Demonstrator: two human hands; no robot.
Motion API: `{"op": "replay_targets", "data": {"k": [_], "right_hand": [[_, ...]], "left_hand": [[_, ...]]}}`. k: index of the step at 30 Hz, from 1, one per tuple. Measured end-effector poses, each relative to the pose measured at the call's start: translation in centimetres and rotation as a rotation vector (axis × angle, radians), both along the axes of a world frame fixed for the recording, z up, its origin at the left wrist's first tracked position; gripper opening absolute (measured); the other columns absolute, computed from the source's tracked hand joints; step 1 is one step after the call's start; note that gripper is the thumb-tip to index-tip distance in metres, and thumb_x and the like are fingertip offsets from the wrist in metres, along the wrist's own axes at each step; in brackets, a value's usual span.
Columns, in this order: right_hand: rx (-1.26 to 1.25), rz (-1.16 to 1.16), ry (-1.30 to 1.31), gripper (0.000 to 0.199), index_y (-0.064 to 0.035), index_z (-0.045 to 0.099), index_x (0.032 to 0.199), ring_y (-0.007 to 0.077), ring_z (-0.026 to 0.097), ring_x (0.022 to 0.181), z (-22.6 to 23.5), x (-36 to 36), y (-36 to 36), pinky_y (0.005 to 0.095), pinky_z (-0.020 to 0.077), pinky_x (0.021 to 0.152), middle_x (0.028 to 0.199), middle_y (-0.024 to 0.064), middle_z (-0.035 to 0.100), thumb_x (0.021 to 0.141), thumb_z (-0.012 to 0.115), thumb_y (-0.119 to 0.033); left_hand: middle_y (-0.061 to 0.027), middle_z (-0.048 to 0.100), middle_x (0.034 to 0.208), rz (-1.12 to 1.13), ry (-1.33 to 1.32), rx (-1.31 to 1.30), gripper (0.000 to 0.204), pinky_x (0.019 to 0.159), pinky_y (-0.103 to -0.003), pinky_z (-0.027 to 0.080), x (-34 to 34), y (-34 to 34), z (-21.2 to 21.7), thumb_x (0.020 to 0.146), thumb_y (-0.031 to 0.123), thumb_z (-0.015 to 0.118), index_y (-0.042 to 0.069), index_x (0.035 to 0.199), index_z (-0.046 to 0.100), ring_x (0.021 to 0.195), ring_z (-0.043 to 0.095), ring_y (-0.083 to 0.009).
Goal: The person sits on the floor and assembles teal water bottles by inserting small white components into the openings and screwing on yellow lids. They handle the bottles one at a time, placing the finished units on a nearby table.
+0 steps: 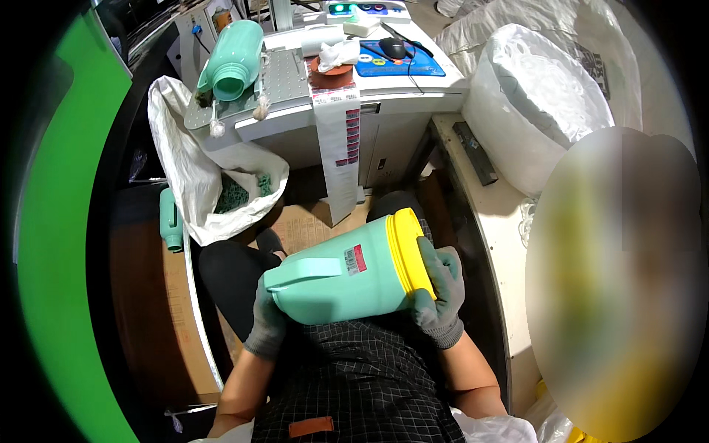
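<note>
A mint-green plastic jug [377, 292] lies on its side across my lap, its handle facing up and its yellow screw lid [408, 255] pointing right. On its side sits a small red and white barcode label [355, 260]. My left hand [267, 319], in a grey glove, is closed around the jug's bottom end; its fingers are partly hidden behind the jug. At the other end my gloved right hand [443, 292] grips the yellow lid, thumb below and fingers against its top face.
Ahead, a white machine table [292, 118] bears another green jug [235, 59], a label roll [331, 74] with its strip hanging down, and a mouse [394, 48]. A white sack [173, 140] with green scraps stands at left. White rings fill a big bag [509, 118] at right.
</note>
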State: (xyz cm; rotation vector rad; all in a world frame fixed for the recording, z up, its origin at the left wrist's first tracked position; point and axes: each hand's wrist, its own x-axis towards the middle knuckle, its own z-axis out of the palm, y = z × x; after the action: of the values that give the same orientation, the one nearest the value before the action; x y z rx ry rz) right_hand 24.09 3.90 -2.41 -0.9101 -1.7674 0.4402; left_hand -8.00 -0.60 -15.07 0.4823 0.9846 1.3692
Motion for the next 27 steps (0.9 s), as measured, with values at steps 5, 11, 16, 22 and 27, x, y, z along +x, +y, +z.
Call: {"op": "replay_targets", "data": {"k": [5, 11, 16, 22, 27], "right_hand": [[-0.088, -0.021, 0.021, 0.056, 0.0038, 0.061, 0.141, 0.0242, 0.056, 0.094, -0.2, -1.0, -1.4, 0.0351, 0.0482, 0.084, 0.106, 0.0136, 0.06, 0.093, 0.062, -0.027], [-0.134, -0.045, 0.06, 0.056, 0.0042, 0.059, 0.142, 0.0235, 0.056, 0.094, 0.5, -0.9, -2.0, 0.0344, 0.0475, 0.085, 0.108, 0.0153, 0.059, 0.099, 0.061, -0.032], [-0.211, -0.12, 0.176, 0.056, 0.0045, 0.058, 0.142, 0.0216, 0.056, 0.093, 1.0, -1.6, -2.7, 0.0331, 0.0469, 0.084, 0.107, 0.0137, 0.057, 0.103, 0.057, -0.035], [-0.329, -0.231, 0.383, 0.06, 0.0053, 0.057, 0.142, 0.0166, 0.056, 0.09, -0.1, -1.7, -2.8, 0.0304, 0.0465, 0.083, 0.103, 0.0091, 0.057, 0.107, 0.047, -0.042], [-0.362, -0.23, 0.369, 0.08, 0.0059, 0.057, 0.139, 0.019, 0.062, 0.112, 1.0, -1.6, -4.0, 0.0338, 0.0483, 0.1, 0.118, 0.0105, 0.065, 0.106, 0.041, -0.065]], "left_hand": [[0.0004, 0.067, 0.11, 0.202, -0.105, -0.045, 0.032, 0.095, -0.032, 0.052, -0.5, -1.0, -0.4, 0.108, 0.037, 0.054, 0.008, 0.117, 0.063, 0.104, 0.063, -0.0147], [-0.001, 0.064, 0.113, 0.35, -0.063, -0.112, 0.034, 0.099, -0.031, 0.048, -0.3, -0.5, 1.7, 0.11, 0.035, 0.05, 0.006, 0.127, 0.059, 0.107, 0.061, -0.0154], [-0.0023, 0.064, 0.109, 0.311, 0.311, 0.08, 0.035, 0.094, -0.03, 0.05, 0.6, -0.6, 5.8, 0.112, 0.036, 0.043, 0.007, 0.123, 0.058, 0.102, 0.062, -0.0131], [0.0014, 0.063, 0.093, 0.335, 0.422, 0.173, 0.029, 0.086, -0.027, 0.05, 1.8, 0.9, 9.9, 0.112, 0.034, 0.043, 0.011, 0.109, 0.061, 0.087, 0.061, -0.0097], [-0.0009, 0.063, 0.1, 0.24, 0.551, 0.268, 0.032, 0.09, -0.028, 0.052, -0.5, 1.4, 8.4, 0.111, 0.035, 0.045, 0.008, 0.116, 0.062, 0.097, 0.063, -0.0126]]}}
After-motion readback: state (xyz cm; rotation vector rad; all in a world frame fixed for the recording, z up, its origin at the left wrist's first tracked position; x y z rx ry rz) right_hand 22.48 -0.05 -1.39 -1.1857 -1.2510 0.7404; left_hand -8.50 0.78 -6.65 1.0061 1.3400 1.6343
